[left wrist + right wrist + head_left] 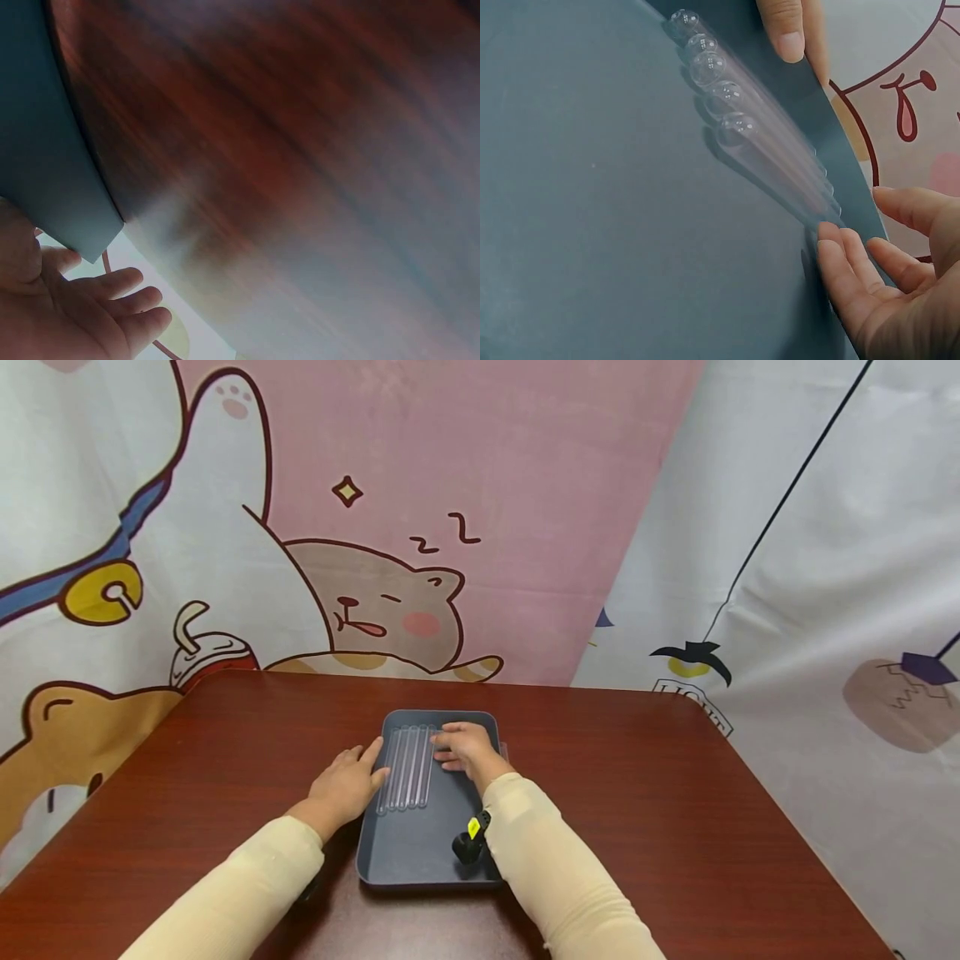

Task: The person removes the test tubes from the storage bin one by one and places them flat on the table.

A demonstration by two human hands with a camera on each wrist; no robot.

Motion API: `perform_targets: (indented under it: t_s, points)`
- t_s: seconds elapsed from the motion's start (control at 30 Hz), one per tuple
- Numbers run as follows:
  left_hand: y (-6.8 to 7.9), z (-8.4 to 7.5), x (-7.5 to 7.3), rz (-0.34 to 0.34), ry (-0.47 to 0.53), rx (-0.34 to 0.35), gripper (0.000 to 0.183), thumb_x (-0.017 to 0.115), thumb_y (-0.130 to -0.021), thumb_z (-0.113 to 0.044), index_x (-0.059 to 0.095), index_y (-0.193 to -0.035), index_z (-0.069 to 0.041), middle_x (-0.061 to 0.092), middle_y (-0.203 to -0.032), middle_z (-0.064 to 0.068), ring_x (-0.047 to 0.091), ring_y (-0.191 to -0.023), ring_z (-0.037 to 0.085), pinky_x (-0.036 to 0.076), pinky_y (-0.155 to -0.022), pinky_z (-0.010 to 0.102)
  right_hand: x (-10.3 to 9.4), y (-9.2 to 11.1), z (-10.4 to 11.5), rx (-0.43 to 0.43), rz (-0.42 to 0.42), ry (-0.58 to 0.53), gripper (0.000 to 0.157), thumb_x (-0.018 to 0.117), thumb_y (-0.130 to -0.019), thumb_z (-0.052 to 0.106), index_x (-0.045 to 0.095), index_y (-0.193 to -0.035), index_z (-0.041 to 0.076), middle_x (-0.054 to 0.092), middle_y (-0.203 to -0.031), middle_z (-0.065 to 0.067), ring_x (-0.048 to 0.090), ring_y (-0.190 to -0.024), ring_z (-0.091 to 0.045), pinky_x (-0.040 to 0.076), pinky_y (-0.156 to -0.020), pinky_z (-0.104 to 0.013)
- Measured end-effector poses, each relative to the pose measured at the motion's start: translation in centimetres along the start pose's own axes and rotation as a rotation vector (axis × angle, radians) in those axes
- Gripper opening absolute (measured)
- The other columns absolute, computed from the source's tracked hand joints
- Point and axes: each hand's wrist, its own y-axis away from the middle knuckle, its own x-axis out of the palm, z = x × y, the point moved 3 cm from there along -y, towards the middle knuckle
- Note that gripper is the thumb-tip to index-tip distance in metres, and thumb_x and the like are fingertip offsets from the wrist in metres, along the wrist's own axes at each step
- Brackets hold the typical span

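Several clear test tubes [406, 768] lie side by side in a grey tray [442, 852]. In the right wrist view their rounded ends [737, 130] point away from my right hand. My right hand [467, 747] is at the tubes' far ends, its fingertips [829, 234] at the end of the nearest tube and its thumb spread away. My left hand [343, 787] is at the tray's left rim, fingers extended and thumb reaching over the rim beside the leftmost tube. The left wrist view shows that hand [82, 315] beside the tray's outer wall, fingers relaxed.
The tray stands on a reddish-brown wooden table [630, 793]. A small clear object [504, 750] shows just past the tray's right rim, partly hidden by my right arm. A black wrist camera [467, 848] hangs over the tray. Behind the table is a cartoon-printed cloth [525, 527].
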Motion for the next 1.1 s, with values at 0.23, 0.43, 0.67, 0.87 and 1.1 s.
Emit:
perform_targets:
  t_s: [0.23,0.43,0.67,0.87,1.1]
  points:
    - [0.0,0.1,0.0,0.002,-0.001,-0.002,0.063,0.045,-0.102,-0.034,0.022,-0.154,-0.007,0.032,-0.148,0.032,0.028,-0.138,0.047,0.028,-0.109,0.058,0.1,-0.4,-0.2,0.060,0.010,-0.001,0.044,0.068,-0.089,0.008,0.056,-0.131,0.001,0.068,-0.110,-0.013,0.070,-0.090,-0.025,0.057,-0.074,-0.034]
    - [-0.1,0.2,0.1,-0.006,-0.004,0.006,0.062,0.045,-0.102,-0.034,0.023,-0.154,-0.007,0.033,-0.146,0.032,0.029,-0.137,0.047,0.030,-0.108,0.058,0.3,-0.7,-0.3,0.092,0.003,-0.035,0.043,0.069,-0.089,0.007,0.057,-0.130,0.001,0.068,-0.111,-0.014,0.071,-0.089,-0.025,0.057,-0.073,-0.032]
    - [-0.2,0.2,0.3,-0.002,-0.007,0.005,0.062,0.046,-0.102,-0.035,0.024,-0.154,-0.007,0.034,-0.147,0.032,0.030,-0.137,0.046,0.030,-0.108,0.058,0.5,-0.4,-0.4,0.068,-0.028,-0.001,0.047,0.069,-0.088,0.006,0.055,-0.132,0.000,0.067,-0.113,-0.017,0.070,-0.095,-0.027,0.057,-0.078,-0.035]
    - [-0.2,0.0,0.3,0.003,-0.014,0.009,0.063,0.046,-0.102,-0.035,0.024,-0.153,-0.007,0.034,-0.146,0.031,0.030,-0.137,0.046,0.030,-0.108,0.058,0.8,0.0,-0.4,0.027,-0.035,0.068,0.049,0.070,-0.087,0.005,0.054,-0.133,-0.002,0.066,-0.116,-0.018,0.070,-0.092,-0.026,0.056,-0.079,-0.036]
    - [-0.1,-0.1,0.1,0.008,-0.014,0.007,0.063,0.046,-0.102,-0.035,0.023,-0.154,-0.007,0.033,-0.147,0.031,0.029,-0.138,0.046,0.029,-0.109,0.058,1.1,-0.3,-0.4,-0.033,-0.038,0.176,0.052,0.073,-0.084,0.007,0.056,-0.133,0.000,0.062,-0.124,-0.019,0.070,-0.093,-0.026,0.056,-0.079,-0.035]
